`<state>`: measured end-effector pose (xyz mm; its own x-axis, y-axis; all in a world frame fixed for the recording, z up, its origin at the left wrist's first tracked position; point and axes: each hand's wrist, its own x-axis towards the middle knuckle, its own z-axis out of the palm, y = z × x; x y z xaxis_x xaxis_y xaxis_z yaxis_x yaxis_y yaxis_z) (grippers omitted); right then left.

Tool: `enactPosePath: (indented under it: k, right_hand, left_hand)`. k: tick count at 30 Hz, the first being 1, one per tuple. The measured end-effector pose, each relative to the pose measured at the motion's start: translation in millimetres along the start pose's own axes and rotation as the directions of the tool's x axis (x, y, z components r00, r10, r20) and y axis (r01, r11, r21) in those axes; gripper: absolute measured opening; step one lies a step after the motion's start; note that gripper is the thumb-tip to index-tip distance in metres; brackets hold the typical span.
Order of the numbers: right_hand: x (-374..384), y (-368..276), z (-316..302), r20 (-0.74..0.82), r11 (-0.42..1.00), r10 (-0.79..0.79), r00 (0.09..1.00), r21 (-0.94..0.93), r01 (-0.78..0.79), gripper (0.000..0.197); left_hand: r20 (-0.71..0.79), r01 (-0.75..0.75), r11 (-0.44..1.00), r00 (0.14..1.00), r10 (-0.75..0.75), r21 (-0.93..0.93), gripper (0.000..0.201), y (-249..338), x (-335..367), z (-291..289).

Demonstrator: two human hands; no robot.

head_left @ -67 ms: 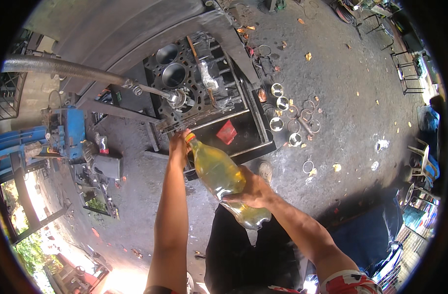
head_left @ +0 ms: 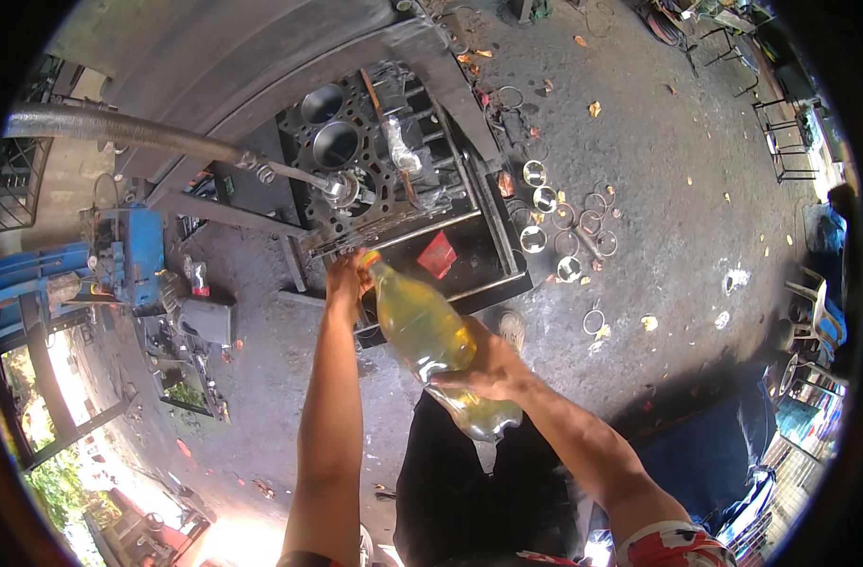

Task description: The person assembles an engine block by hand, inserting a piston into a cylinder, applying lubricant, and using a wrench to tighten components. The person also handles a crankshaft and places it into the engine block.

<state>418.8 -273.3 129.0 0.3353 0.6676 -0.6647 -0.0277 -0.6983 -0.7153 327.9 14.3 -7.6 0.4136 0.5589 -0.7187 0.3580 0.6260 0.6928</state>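
A large clear plastic bottle of yellowish liquid is tilted in front of me, its neck pointing away and to the left. My right hand is wrapped round its lower body. At the neck, the fingers of my left hand close on the orange cap; the fingertips are partly hidden. Just beyond the bottle stands an engine block with large round bores. A honing tool on a long shaft sits at the bore nearest me.
A wooden stick and a crumpled silvery wrapper lie on the block. A red scrap rests in the dark tray below it. Several metal rings lie on the floor to the right. Blue machinery stands at the left.
The bottle's capped end has shifted very slightly up and to the right. Both hands keep their hold.
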Motion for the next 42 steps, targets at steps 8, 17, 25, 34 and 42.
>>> enactPosePath:
  k: [8, 17, 25, 34, 42]
  right_hand:
    - [0.7, 0.7, -10.0, -0.086, 0.999, -0.002, 0.996, 0.032, 0.004, 0.106]
    - [2.5, 8.4, -1.9, -0.086, 0.999, -0.022, 0.996, 0.04, 0.026, 0.107]
    - [2.9, 1.0, -8.7, -0.069, 0.998, -0.058, 0.996, -0.027, 0.056, 0.101]
    - [13.1, -11.5, -17.8, -0.105, 0.992, -0.097, 0.99, 0.07, 0.105, 0.102]
    - [14.4, -2.8, 0.2, -0.128, 0.997, 0.021, 0.991, 0.077, -0.011, 0.105]
  left_hand:
    - [-0.015, 0.051, 0.998, 0.999, -0.051, 0.039, 0.024, -18.7, 1.3, -8.3]
    - [-0.028, 0.103, 0.994, 0.994, -0.102, 0.023, 0.024, -34.2, 0.4, -10.3]
    - [0.055, 0.119, 0.991, 0.991, -0.123, 0.067, 0.025, -35.5, -1.2, -21.8]
    - [0.066, 0.117, 0.991, 0.991, -0.12, 0.059, 0.023, -57.8, -1.1, -29.1]
    - [-0.004, 0.131, 0.985, 0.991, -0.131, 0.115, 0.034, -48.2, -27.5, -33.6]
